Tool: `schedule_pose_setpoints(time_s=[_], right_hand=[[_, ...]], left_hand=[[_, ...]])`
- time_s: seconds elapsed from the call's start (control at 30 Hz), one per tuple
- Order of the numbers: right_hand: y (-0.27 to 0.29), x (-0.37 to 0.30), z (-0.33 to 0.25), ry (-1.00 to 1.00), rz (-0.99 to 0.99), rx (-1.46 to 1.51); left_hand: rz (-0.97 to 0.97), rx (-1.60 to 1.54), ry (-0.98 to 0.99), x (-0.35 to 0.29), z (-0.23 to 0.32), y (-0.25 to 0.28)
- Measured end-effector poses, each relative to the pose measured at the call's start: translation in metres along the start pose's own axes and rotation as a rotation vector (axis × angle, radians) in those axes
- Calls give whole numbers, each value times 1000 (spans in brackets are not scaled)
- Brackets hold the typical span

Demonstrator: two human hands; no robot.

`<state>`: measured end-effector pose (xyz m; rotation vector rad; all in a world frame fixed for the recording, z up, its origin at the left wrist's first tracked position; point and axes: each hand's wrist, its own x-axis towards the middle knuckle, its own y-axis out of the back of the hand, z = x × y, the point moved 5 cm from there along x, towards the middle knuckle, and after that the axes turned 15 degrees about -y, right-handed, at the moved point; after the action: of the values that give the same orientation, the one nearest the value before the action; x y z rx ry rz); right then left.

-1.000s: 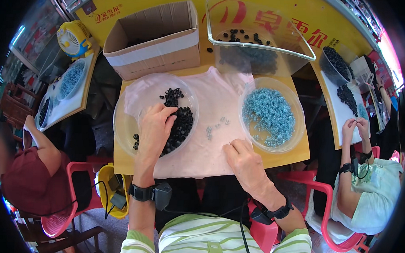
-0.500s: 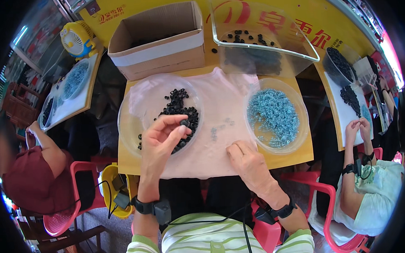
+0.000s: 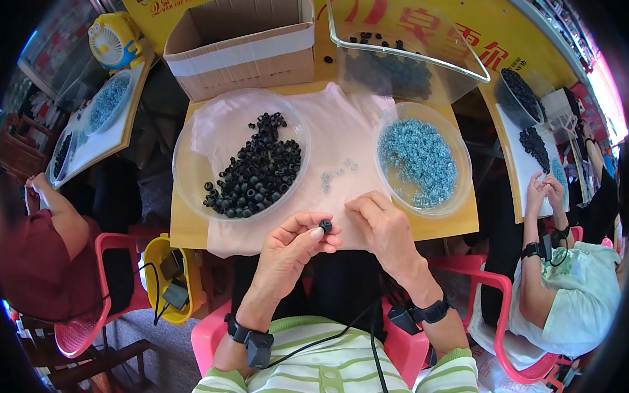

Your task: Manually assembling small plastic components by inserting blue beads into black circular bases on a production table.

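Between its thumb and fingertips, my left hand [image 3: 287,251] pinches a small round black plastic piece [image 3: 325,226], just beyond the near edge of the pink cloth [image 3: 240,237]. Close on its right is my right hand [image 3: 388,232], with fingers curled and pressed together. Whatever those fingertips hold is hidden. A shallow clear bowl [image 3: 182,170] on the left contains a heap of similar black pieces [image 3: 258,172]. In the clear bowl [image 3: 465,191] on the right lie many small translucent blue springlike pieces [image 3: 418,162]. A few clear bits [image 3: 326,181] are scattered on the cloth between the bowls.
At the back of the yellow table [image 3: 191,232] stand an open cardboard box [image 3: 244,67] and a clear bin [image 3: 456,87] with black pieces. A yellow bucket [image 3: 190,298] sits low on the left. Co-workers sit at side tables, one in a maroon top [image 3: 50,254].
My left hand has moved from over the left bowl rightward and nearer to me, carrying the black piece beside my right hand. The view has shifted slightly, so the table appears higher.
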<state>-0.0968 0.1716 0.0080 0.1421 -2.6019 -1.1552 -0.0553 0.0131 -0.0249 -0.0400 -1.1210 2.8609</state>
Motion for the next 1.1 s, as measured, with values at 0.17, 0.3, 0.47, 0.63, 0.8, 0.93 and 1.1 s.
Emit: schedule_pose_setpoints(time_s=[0.17,0.3,0.47,0.63,0.8,0.93,1.1], right_hand=[[8,-4,1,-160,-31,254],[4,-7,4,-100,15,107],[13,-6,-11,-141,45,110],[7,-7,-21,-78,-51,261],[3,-5,-21,-68,-58,252],[3,-3,-24,-12,-46,224],[0,-3,-22,-49,-106,271]], left_hand=[[51,97,-28,-5,-5,4],[15,323,-116,-1,-4,7],[38,372,-93,2,-4,12],[-1,358,-88,2,-3,12],[28,346,-83,3,-3,10],[37,343,-56,2,-2,10],[24,333,-41,3,-1,12]])
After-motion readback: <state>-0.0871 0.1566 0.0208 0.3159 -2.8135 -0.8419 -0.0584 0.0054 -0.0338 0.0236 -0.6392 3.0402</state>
